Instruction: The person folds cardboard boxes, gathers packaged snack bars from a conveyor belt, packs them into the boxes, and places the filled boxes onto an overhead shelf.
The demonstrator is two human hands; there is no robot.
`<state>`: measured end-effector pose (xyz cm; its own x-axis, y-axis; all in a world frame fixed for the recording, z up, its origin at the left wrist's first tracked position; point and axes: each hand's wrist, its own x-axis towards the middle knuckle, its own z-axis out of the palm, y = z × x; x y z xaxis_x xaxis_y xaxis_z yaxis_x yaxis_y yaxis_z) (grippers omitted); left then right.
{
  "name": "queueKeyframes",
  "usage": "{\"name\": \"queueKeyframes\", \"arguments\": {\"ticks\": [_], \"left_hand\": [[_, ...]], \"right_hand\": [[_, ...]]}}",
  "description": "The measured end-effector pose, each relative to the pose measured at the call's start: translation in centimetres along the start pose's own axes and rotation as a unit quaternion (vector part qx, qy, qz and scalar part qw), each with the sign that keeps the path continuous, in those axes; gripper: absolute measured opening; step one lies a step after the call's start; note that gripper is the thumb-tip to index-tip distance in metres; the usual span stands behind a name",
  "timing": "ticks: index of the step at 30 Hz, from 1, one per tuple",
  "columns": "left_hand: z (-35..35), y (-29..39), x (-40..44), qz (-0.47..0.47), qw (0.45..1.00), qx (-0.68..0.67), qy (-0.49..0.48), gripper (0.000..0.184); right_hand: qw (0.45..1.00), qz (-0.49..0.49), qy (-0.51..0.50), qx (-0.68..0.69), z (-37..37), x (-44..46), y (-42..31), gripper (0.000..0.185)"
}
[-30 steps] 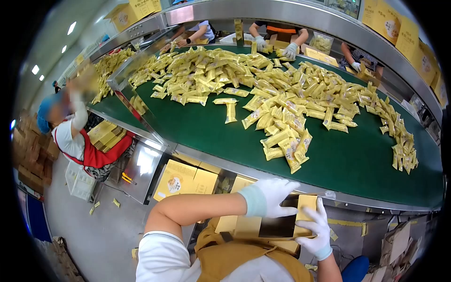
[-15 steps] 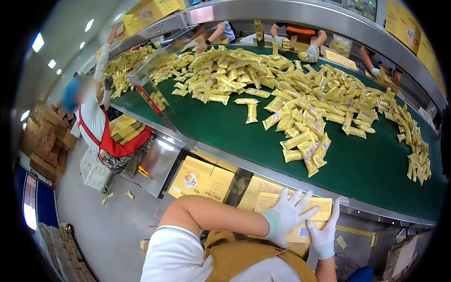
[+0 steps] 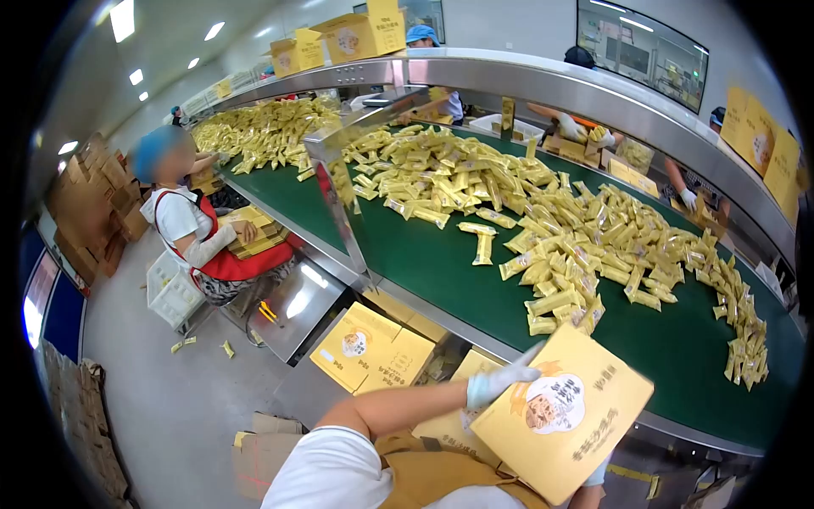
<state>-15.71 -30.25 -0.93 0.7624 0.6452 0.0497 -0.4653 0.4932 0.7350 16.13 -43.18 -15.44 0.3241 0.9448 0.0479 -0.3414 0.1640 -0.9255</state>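
Note:
A yellow printed cardboard box (image 3: 606,424) is held up and tilted in front of me, its printed panel with a round food picture facing the camera. My left hand (image 3: 502,380), in a white glove, grips the upper left edge of this box. Behind its lower right side is my gloved right hand (image 3: 599,477); the fingers are hidden by the box. Beneath and to the left, another yellow carton (image 3: 449,433) lies partly covered by the held one. Many yellow wrapped snack packets (image 3: 555,305) are heaped on the belt just past the box.
The green conveyor belt (image 3: 441,288) runs across, with a metal rail (image 3: 543,78) above its far side. Left of my arm sits a yellow carton (image 3: 360,346). A co-worker (image 3: 182,229) in a red apron sits at left; other workers' hands (image 3: 570,127) are across the belt.
The yellow box has been raised and turned, now showing its large printed panel. My left hand has moved to its upper left edge. My view has tilted up; the co-worker's raised arm has come down.

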Motion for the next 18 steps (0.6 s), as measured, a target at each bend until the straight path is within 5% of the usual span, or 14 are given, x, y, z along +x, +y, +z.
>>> {"name": "queueKeyframes", "arguments": {"ticks": [2,3,5,6,8,9,10,11,12,13,15,17,18], "left_hand": [[-0.1,-1.7,-3.1,-0.124,0.979,-0.158,0.025,0.075],[-0.5,-3.9,-3.8,-0.123,0.975,-0.17,0.067,0.069],[-2.1,-8.3,-4.8,-0.13,0.96,-0.199,0.151,0.059],[-3.0,-8.7,-4.9,-0.145,0.965,-0.133,0.173,0.058],[-5.1,-9.3,-5.0,-0.172,0.962,0.004,0.212,0.058],[-7.0,-9.5,-4.4,-0.231,0.907,0.271,0.226,0.055],[-8.2,-9.2,-3.7,-0.273,0.782,0.515,0.22,0.056],[-4.8,-5.6,-4.3,-0.244,0.711,0.623,0.214,0.055],[-6.4,-4.9,-3.7,-0.3,0.61,0.726,0.105,0.047],[-7.0,-5.3,-3.4,-0.25,0.64,0.713,0.14,0.037],[-4.5,-2.4,-4.9,-0.032,0.575,0.81,0.108,0.042],[0.6,1.3,-4.2,-0.145,0.715,0.641,0.239,0.042],[1.5,1.9,-4.1,-0.15,0.723,0.639,0.215,0.043]], "right_hand": [[0.978,0.003,0.007,-0.209,8.4,-1.4,-10.2,0.065],[0.873,-0.191,-0.008,-0.45,5.6,-0.6,-8.7,0.074],[0.879,-0.006,-0.066,-0.471,12.7,-2.4,-15.8,0.08],[0.865,-0.053,-0.059,-0.496,13.1,-2.3,-15.2,0.083],[0.817,0.022,-0.035,-0.576,16.7,-1.8,-16.2,0.086],[0.779,0.038,-0.032,-0.625,19.0,-1.5,-16.3,0.088],[0.753,0.048,-0.043,-0.655,20.4,-1.1,-15.0,0.09],[0.724,0.06,-0.054,-0.685,21.5,-0.5,-13.0,0.092],[0.715,0.051,-0.063,-0.695,21.9,-1.3,-11.8,0.093],[0.711,0.023,-0.074,-0.698,22.5,-0.6,-10.9,0.094],[0.706,0.064,-0.088,-0.7,22.6,-0.6,-11.2,0.096],[0.723,0.041,-0.084,-0.685,21.8,-1.2,-11.4,0.096],[0.735,0.063,-0.081,-0.671,21.6,-1.2,-11.7,0.095]]}}
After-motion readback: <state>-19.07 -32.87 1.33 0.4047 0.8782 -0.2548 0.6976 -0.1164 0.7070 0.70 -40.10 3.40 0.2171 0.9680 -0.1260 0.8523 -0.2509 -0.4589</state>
